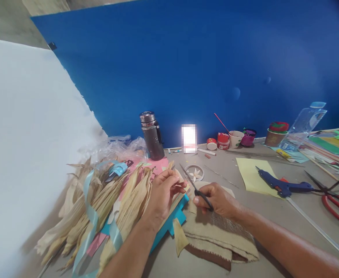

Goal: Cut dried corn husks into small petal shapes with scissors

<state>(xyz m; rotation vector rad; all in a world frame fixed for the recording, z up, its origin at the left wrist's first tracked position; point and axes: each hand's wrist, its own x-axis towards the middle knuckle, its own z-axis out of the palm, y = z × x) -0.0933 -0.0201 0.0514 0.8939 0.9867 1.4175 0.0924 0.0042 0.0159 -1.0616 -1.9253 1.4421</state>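
Note:
My right hand [216, 199] is closed round the black handles of small scissors [200, 193], whose blades point up and to the left. Just left of them is my left hand [168, 189], its fingers curled with the tips near one another; whatever they may pinch is too small to make out. Dried corn husks [134, 193] lie beside and under my left forearm. A folded beige cloth [216, 235] is spread below my right hand, with a loose husk piece [180, 237] at its left edge. Beyond the scissors, a pale star-shaped flower [196, 174] sits within a tape ring [188, 167].
A dark thermos [153, 137] stands behind the husks. Paint jars [223, 141], a paper cup [236, 139] and a tilted plastic bottle [302, 125] line the back. At right are a blue glue gun [285, 187], yellow paper [244, 170] and red-handled scissors [337, 206].

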